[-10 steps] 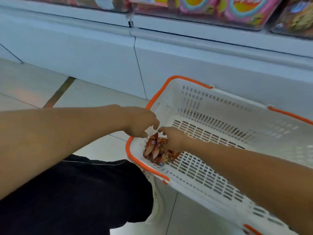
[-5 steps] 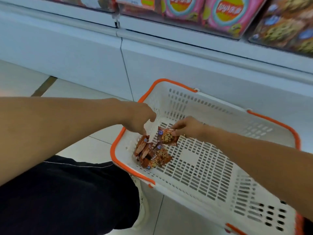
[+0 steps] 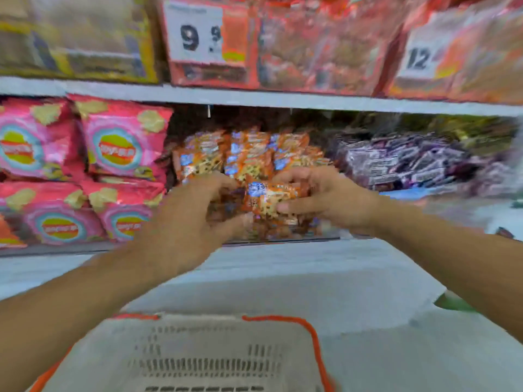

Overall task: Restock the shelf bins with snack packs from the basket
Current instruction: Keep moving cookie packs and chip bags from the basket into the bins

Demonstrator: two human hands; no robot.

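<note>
Before the shelf bin point(image 3: 254, 154), both hands' fingers point(image 3: 294, 206) pinch an orange snack pack point(image 3: 270, 200), its long axis left-right.

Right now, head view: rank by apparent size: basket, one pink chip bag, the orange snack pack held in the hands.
1. basket, nearest the camera and cut off by the frame, so inflated.
2. pink chip bag.
3. orange snack pack, pinched by the right hand; left hand partly covers it.
</note>
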